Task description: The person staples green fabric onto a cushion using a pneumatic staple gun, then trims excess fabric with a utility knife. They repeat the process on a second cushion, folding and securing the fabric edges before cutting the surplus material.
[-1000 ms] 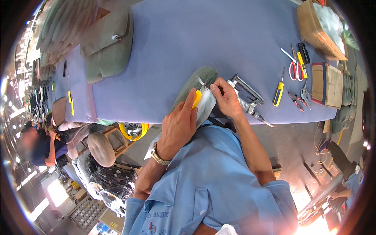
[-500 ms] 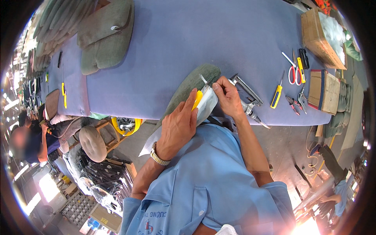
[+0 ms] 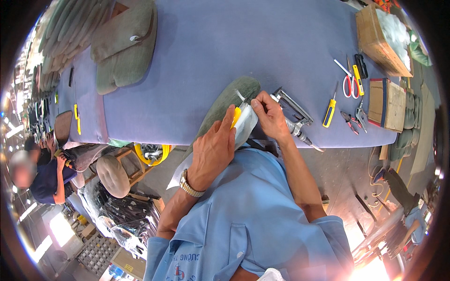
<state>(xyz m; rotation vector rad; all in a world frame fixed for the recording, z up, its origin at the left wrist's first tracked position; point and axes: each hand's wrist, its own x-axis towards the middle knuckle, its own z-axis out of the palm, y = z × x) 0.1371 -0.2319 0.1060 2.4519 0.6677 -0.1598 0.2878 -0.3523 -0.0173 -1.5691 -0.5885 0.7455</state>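
A dark green upholstered cushion (image 3: 232, 93) with a pale white backing (image 3: 247, 126) lies tilted over the table's near edge, against my body. My left hand (image 3: 213, 145), with a metal watch on the wrist, is closed round a yellow-handled tool (image 3: 236, 117), its index finger stretched along the handle; the tool's working end is hard to make out. At the cushion's right edge my right hand (image 3: 271, 117) pinches the margin where the green fabric meets the backing. A small white tab stands up between the hands. Just right of my right hand rests a metal staple gun (image 3: 295, 107).
On the blue table (image 3: 197, 42), right side, lie a yellow screwdriver (image 3: 329, 112), red-handled scissors (image 3: 349, 84), a yellow cutter (image 3: 358, 79) and pliers (image 3: 349, 122). Cardboard boxes (image 3: 382, 56) stand beyond. Green cushions (image 3: 124, 47) are stacked left. A co-worker (image 3: 47, 175) works at far left.
The view has shifted slightly. My hands keep nearly the same grip on the yellow-handled tool and the cushion's edge. The co-worker at far left has changed posture.
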